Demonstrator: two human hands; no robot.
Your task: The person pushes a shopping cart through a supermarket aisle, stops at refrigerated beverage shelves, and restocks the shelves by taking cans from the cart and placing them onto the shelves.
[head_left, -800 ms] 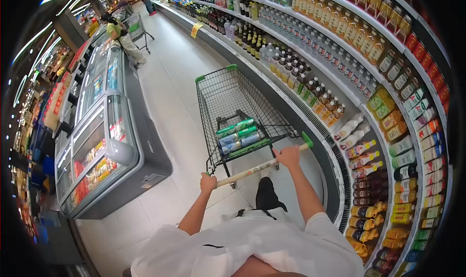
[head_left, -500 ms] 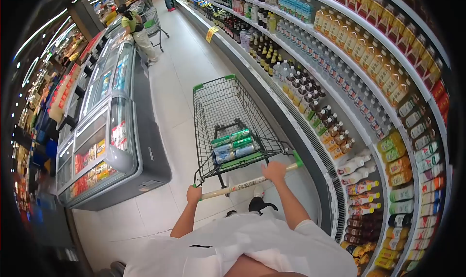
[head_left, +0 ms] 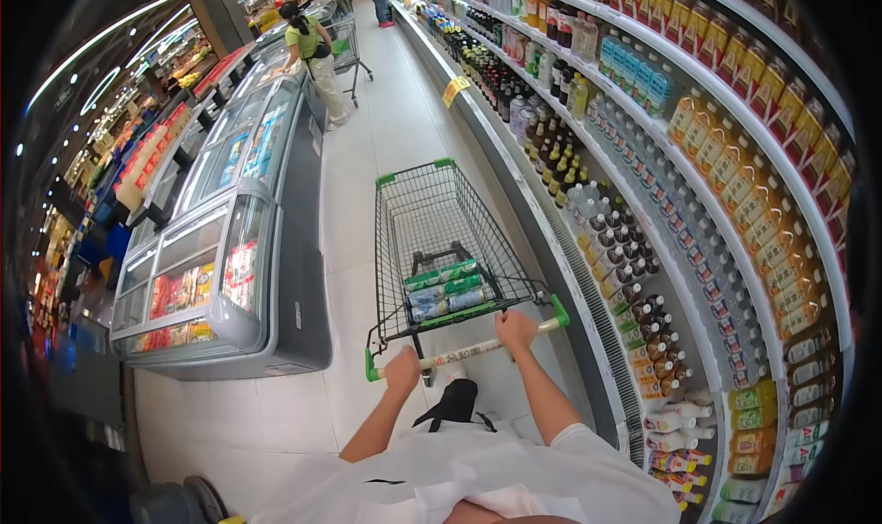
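Behind the black wire shopping cart with green plastic corners (head_left: 384, 248), a dark-trousered leg (head_left: 454, 403) is showing close to the undercarriage, so a long stride could knock a foot against it. Across the cart's near end, the left hand (head_left: 402, 370) and right hand (head_left: 515, 329) are both grasping the pale, printed, round handlebar (head_left: 462, 352), fingers wrapping it between its green ends. Inside the cart, towards that end, green cans (head_left: 442, 275) and silver-blue cans (head_left: 446, 301) are lying on their sides; if loose, they could slide under a sudden stop. Right of the cart, a long, grey-based shelf unit (head_left: 557, 259) is holding rows of bottles; uneven pressure from the hands could swing a corner into its base. Left of the cart, a grey, glass-topped chest freezer (head_left: 296, 276) is narrowing the aisle. Well beyond the cart, a person in a yellow-green top (head_left: 306, 39) is standing near another wire cart (head_left: 344, 52); inattention ahead could cause a bump.
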